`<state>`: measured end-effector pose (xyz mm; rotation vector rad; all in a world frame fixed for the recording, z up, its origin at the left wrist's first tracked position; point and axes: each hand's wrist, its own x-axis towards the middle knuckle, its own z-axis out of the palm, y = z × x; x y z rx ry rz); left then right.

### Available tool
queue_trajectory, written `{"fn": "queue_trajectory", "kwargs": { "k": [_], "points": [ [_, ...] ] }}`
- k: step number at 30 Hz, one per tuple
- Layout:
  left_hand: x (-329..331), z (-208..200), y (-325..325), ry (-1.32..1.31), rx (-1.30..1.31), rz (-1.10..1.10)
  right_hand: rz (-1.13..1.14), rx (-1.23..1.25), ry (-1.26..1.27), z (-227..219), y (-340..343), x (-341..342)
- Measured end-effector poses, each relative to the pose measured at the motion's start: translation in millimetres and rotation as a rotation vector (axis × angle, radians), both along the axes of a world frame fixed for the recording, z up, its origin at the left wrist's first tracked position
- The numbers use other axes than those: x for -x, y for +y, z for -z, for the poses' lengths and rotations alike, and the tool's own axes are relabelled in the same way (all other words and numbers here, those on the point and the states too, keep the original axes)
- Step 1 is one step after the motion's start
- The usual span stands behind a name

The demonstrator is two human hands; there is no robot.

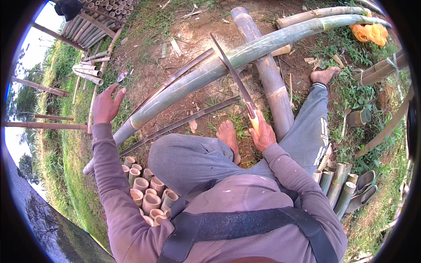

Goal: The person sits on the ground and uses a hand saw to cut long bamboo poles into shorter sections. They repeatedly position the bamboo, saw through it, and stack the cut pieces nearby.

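My right hand [264, 135] is wrapped round the pale wooden handle of a hand saw [239, 81]. Its long, narrow blade crosses over a thick green bamboo pole [184, 90]; I cannot tell whether the teeth sit in a cut. The pole slants from the lower left to the upper right and lies over a thicker bamboo log [268, 79]. Beyond the pole's near left end, my left hand [108, 104] is raised with its fingers apart and holds nothing. Two split bamboo strips [184, 70] lie on either side of the pole.
Several short cut bamboo pieces [151, 201] stand beside my bent left knee. More cut lengths [344, 197] and a pair of sandals [364, 186] are at my right. An orange plastic bag [369, 34] lies at the far right. Bamboo is stacked [87, 30] at the far left.
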<state>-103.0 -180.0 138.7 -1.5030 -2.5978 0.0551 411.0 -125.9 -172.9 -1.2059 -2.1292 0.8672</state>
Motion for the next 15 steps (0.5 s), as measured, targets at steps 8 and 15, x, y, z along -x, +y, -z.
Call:
{"fn": "queue_trajectory", "kwargs": {
  "k": [8, 15],
  "points": [
    [-125, 49, 6, -0.499, -0.202, 0.241, 0.14, 0.39, 0.086, 20, 3, -13],
    [-171, -12, 15, -0.443, -0.923, 0.659, 0.144, 0.305, 0.113, 22, 4, -20]
  ]
}}
